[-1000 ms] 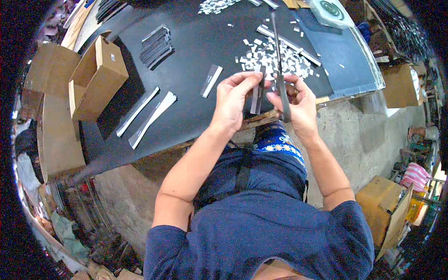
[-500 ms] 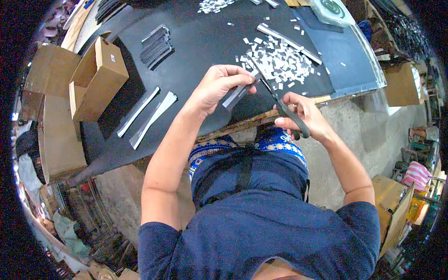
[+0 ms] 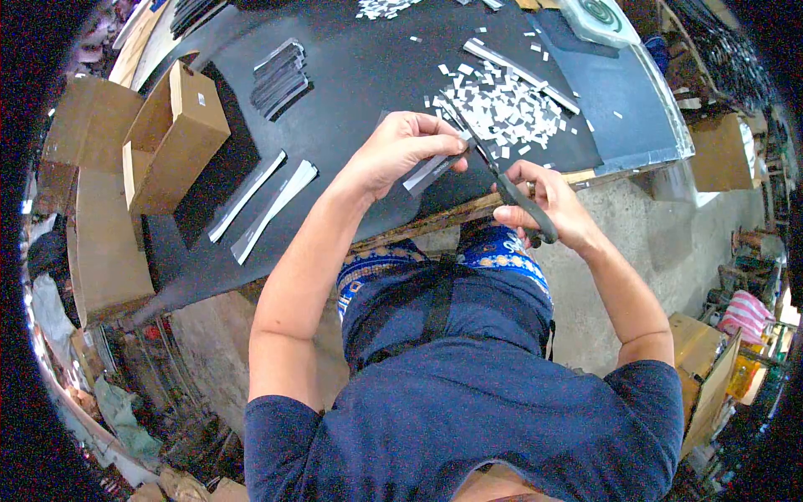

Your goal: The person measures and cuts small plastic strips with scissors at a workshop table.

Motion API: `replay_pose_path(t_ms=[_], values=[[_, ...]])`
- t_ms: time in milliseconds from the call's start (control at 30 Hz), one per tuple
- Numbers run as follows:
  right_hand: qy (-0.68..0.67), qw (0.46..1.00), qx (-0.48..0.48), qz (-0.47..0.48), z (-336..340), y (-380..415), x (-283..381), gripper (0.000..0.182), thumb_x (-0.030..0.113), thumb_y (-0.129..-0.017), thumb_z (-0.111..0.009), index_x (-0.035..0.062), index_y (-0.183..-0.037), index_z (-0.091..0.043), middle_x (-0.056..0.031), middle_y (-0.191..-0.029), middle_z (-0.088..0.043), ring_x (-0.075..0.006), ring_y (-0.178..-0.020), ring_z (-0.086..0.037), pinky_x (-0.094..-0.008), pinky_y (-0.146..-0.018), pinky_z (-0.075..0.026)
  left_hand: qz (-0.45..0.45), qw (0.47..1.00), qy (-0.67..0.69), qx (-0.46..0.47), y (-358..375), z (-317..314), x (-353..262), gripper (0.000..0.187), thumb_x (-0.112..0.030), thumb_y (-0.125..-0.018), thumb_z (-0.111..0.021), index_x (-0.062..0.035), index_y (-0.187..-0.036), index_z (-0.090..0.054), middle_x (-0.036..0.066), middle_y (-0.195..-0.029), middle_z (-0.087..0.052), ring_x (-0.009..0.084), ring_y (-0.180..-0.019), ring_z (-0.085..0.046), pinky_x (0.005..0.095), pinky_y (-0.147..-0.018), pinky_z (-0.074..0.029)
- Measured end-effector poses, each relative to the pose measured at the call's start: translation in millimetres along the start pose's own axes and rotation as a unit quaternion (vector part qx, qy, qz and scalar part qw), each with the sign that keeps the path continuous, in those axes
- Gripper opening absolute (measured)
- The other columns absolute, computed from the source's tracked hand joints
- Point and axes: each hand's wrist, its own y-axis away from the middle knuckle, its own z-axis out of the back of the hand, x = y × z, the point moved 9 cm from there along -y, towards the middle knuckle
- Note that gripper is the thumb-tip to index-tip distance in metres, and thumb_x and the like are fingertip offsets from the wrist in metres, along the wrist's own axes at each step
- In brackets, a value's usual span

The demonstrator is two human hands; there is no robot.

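Observation:
In the head view my left hand [image 3: 408, 152] pinches a grey-and-white label strip [image 3: 429, 173] between thumb and fingers, its lower end sticking out below the hand. My right hand [image 3: 554, 207] is wrapped round the dark handles of a pair of scissors [image 3: 517, 194]. The scissor blades point up and left, right beside the strip's end at my left fingertips. Just beyond the blades lies a heap of small white cut pieces [image 3: 506, 107] on the black tabletop [image 3: 360, 75].
Two bundles of white strips [image 3: 280, 205] lie left of my left arm, with a stack of dark strips [image 3: 281, 79] behind them. An open cardboard box [image 3: 188, 134] stands at the table's left. A long strip [image 3: 523, 77] crosses the heap's far side. A green coil [image 3: 595, 12] sits at the back right.
Both hands have shifted very slightly to the right with the strip and scissors. The grips look the same, and the view has moved a little.

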Motion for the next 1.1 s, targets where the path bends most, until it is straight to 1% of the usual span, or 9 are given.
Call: replay_pose_path(t_ms=[200, 400, 500, 700, 767, 1000, 1100], values=[[0.023, 1.000, -0.008, 0.008, 3.5, -1.7, -1.2, 0.046, 0.032, -0.072, -0.084, 0.0038, -0.096, -0.056, 0.0004, -0.067, -0.059, -0.0067, -0.048, -0.052, -0.0217, -0.043, -0.041, -0.011, 1.000, -0.004, 0.007, -3.0, -0.1, -1.3, 0.015, -0.017, -0.084, -0.068, -0.0027, -0.088, -0.068, 0.007, -0.078, -0.070, 0.0108, -0.070, -0.064, 0.0228, -0.069, -0.049], [0.009, 1.000, -0.009, -0.001, 4.3, -0.9, -0.5, 0.049, 0.034, -0.071, -0.084, 0.0029, -0.097, -0.056, -0.0009, -0.067, -0.059, -0.0076, -0.049, -0.053, -0.0225, -0.042, -0.040, -0.016, 1.000, -0.004, 0.011, -5.6, -0.4, -0.2, 0.016, -0.017, -0.083, -0.068, -0.0023, -0.087, -0.068, 0.006, -0.078, -0.070, 0.0110, -0.071, -0.064, 0.0240, -0.070, -0.049], [0.025, 1.000, -0.015, 0.011, 6.0, -2.1, -0.9, 0.050, 0.034, -0.071, -0.084, 0.0026, -0.098, -0.057, -0.0016, -0.067, -0.060, -0.0080, -0.049, -0.053, -0.0228, -0.043, -0.041, -0.019, 0.999, -0.019, 0.017, -8.1, -0.5, -0.6, 0.016, -0.018, -0.083, -0.068, -0.0024, -0.087, -0.068, 0.006, -0.079, -0.070, 0.0108, -0.071, -0.064, 0.0237, -0.069, -0.049], [0.029, 0.999, -0.017, 0.005, 8.9, -3.7, -5.2, 0.049, 0.034, -0.071, -0.084, 0.0026, -0.097, -0.057, -0.0017, -0.067, -0.060, -0.0080, -0.051, -0.053, -0.0232, -0.044, -0.041, 0.004, 0.999, -0.027, 0.025, -11.8, -1.5, 0.4, 0.015, -0.018, -0.083, -0.068, -0.0027, -0.087, -0.069, 0.007, -0.079, -0.070, 0.0109, -0.071, -0.064, 0.0230, -0.069, -0.049], [0.042, 0.999, -0.017, 0.014, 10.4, -3.9, -4.8, 0.048, 0.034, -0.072, -0.083, 0.0030, -0.097, -0.057, -0.0014, -0.066, -0.059, -0.0079, -0.050, -0.053, -0.0237, -0.044, -0.040, -0.001, 0.999, -0.026, 0.027, -14.3, -1.2, 1.4, 0.016, -0.018, -0.083, -0.068, -0.0026, -0.088, -0.069, 0.007, -0.079, -0.070, 0.0108, -0.071, -0.064, 0.0229, -0.069, -0.049], [0.044, 0.998, -0.037, 0.019, 13.2, -2.0, -2.9, 0.046, 0.034, -0.073, -0.083, 0.0040, -0.097, -0.057, -0.0008, -0.067, -0.059, -0.0073, -0.051, -0.052, -0.0234, -0.043, -0.039, -0.003, 0.999, -0.013, 0.039, -19.7, -3.1, 0.5, 0.016, -0.018, -0.083, -0.068, -0.0022, -0.089, -0.069, 0.007, -0.080, -0.071, 0.0109, -0.071, -0.064, 0.0232, -0.070, -0.050], [0.015, 0.999, -0.043, 0.008, 14.2, -1.1, -2.1, 0.045, 0.032, -0.073, -0.083, 0.0042, -0.096, -0.057, -0.0002, -0.067, -0.059, -0.0068, -0.051, -0.052, -0.0228, -0.042, -0.038, -0.002, 0.999, -0.018, 0.046, -21.6, -3.9, -2.6, 0.016, -0.017, -0.083, -0.067, -0.0023, -0.089, -0.069, 0.007, -0.080, -0.071, 0.0108, -0.071, -0.064, 0.0233, -0.070, -0.050]])
